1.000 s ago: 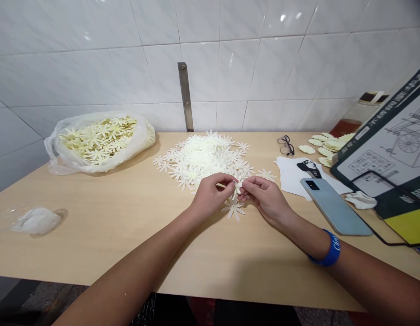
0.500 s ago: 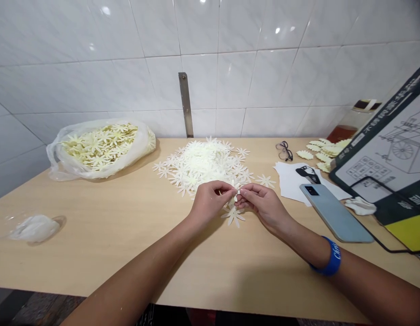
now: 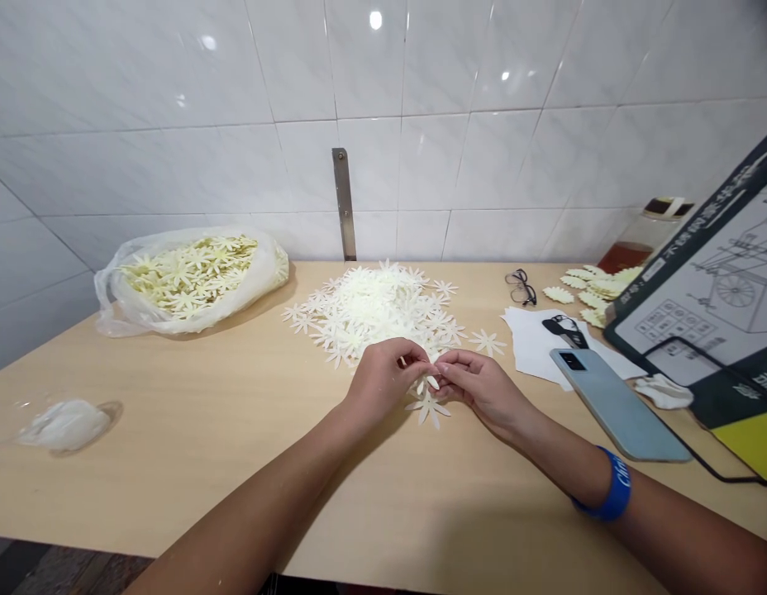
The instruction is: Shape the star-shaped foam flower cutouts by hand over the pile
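Note:
My left hand (image 3: 387, 376) and my right hand (image 3: 476, 384) meet fingertip to fingertip at the near edge of a pile of white flower-shaped cutouts (image 3: 383, 310). Both are closed in a pinch on one small pale petal cutout (image 3: 431, 381), mostly covered by the fingers. Just below the fingertips, a single white flower cutout (image 3: 429, 408) lies flat on the table. Another flower cutout (image 3: 488, 342) lies to the right of the pile. A blue wristband (image 3: 610, 487) is on my right wrist.
At the back left sits a plastic bag (image 3: 173, 322) of yellowish flower cutouts. A clear bag with white stuff (image 3: 64, 425) lies at the left. To the right are eyeglasses (image 3: 521, 287), white paper (image 3: 526, 335), a phone (image 3: 619, 405), a jar (image 3: 637, 240) and a leaning printed board (image 3: 699, 322).
The view has tilted up slightly, so everything sits lower in the picture. My hands stay together at the same spot, with the left fingers turned a little further over the petal cutout.

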`<control>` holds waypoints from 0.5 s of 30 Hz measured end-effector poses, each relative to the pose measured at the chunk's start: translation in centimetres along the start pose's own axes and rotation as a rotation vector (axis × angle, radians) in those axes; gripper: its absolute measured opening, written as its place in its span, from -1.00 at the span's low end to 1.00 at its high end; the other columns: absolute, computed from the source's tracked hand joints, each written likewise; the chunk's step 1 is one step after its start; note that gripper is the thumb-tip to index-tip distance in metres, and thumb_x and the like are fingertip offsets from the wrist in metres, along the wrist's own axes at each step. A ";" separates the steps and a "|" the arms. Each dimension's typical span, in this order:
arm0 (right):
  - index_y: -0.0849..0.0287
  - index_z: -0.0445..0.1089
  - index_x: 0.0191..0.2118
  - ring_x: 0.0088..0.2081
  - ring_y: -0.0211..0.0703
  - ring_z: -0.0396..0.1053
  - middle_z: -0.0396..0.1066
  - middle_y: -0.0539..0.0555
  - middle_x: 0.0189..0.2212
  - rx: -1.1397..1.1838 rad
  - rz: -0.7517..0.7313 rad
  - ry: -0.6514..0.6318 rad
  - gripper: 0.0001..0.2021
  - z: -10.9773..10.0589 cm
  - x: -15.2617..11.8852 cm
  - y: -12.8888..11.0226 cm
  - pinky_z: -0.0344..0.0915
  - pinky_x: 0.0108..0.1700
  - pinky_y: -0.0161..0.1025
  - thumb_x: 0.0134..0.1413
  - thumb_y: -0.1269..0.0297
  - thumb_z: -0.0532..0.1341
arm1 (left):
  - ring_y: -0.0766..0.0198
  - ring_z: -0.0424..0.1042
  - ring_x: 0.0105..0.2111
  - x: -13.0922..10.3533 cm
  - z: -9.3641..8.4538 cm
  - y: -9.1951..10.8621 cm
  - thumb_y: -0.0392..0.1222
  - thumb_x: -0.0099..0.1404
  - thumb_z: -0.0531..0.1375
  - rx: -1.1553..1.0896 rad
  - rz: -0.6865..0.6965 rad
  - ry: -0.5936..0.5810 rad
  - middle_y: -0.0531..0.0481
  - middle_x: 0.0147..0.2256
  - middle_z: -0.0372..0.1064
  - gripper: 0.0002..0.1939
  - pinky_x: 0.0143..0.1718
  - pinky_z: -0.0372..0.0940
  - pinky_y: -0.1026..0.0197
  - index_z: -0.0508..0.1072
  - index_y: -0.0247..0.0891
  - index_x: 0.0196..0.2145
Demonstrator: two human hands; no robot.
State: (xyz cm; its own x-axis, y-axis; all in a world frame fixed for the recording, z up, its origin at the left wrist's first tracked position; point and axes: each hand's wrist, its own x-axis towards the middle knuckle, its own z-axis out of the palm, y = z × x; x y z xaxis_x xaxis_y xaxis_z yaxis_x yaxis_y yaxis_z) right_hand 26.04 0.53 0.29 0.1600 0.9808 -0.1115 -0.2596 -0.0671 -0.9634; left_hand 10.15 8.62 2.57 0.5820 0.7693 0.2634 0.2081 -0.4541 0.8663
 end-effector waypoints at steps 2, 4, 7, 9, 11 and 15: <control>0.19 0.49 -0.40 -0.47 -0.25 0.46 0.50 0.01 -0.49 0.012 -0.008 0.046 -0.72 -0.1 0.1 -0.1 0.45 -0.28 -0.24 -0.15 0.10 0.45 | 0.32 0.37 -0.46 0.4 -0.4 -0.1 -0.13 0.12 0.28 -0.123 -0.059 0.117 0.05 -0.49 0.42 -0.85 -0.39 0.27 0.27 0.46 -0.24 -0.50; 0.19 0.48 -0.42 -0.46 -0.25 0.46 0.50 0.01 -0.49 0.029 -0.023 0.103 -0.72 -0.3 0.3 -0.1 0.46 -0.28 -0.24 -0.18 0.11 0.47 | 0.34 0.37 -0.50 1.0 -0.9 -0.4 -0.09 0.13 0.27 -0.297 -0.149 0.233 0.09 -0.55 0.36 -0.80 -0.39 0.29 0.27 0.39 -0.26 -0.46; 0.18 0.50 -0.41 -0.43 -0.23 0.48 0.51 0.03 -0.46 0.080 -0.029 0.159 -0.72 -0.5 0.5 -0.1 0.46 -0.28 -0.26 -0.21 0.13 0.48 | 0.35 0.38 -0.53 1.7 -1.7 -1.0 -0.06 0.13 0.26 -0.490 -0.278 0.298 0.15 -0.61 0.30 -0.76 -0.33 0.35 0.22 0.33 -0.24 -0.37; 0.17 0.52 -0.38 -0.38 -0.22 0.49 0.52 0.04 -0.43 0.125 -0.020 0.172 -0.74 -0.6 0.6 -0.1 0.46 -0.25 -0.28 -0.20 0.17 0.49 | 0.36 0.39 -0.51 1.9 -2.0 -1.4 -0.09 0.12 0.27 -0.520 -0.315 0.292 0.13 -0.58 0.34 -0.74 -0.29 0.36 0.21 0.34 -0.25 -0.28; 0.15 0.54 -0.32 -0.34 -0.22 0.50 0.55 0.06 -0.39 0.161 -0.006 0.164 -0.75 -0.7 0.6 -0.1 0.46 -0.19 -0.28 -0.18 0.21 0.48 | 0.36 0.40 -0.48 1.9 -2.0 -1.6 -0.15 0.11 0.25 -0.491 -0.294 0.268 0.08 -0.51 0.40 -0.73 -0.31 0.33 0.24 0.38 -0.27 -0.22; 0.16 0.55 -0.31 -0.31 -0.22 0.50 0.56 0.08 -0.37 0.158 0.016 0.128 -0.79 -0.8 0.6 0.2 0.45 -0.13 -0.27 -0.14 0.25 0.46 | 0.35 0.35 -0.48 1.6 -1.8 -1.8 -0.23 0.15 0.15 -0.260 -0.188 0.228 0.00 -0.42 0.45 -0.84 -0.42 0.22 0.30 0.47 -0.28 -0.30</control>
State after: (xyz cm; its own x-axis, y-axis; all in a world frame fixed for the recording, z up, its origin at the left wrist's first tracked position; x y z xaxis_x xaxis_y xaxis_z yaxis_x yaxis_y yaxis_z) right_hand 26.86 0.91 -0.20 0.2721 0.9478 -0.1666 -0.4078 -0.0432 -0.9121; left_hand 9.29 11.45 2.17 0.3568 0.9217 0.1522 0.0714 -0.1894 0.9793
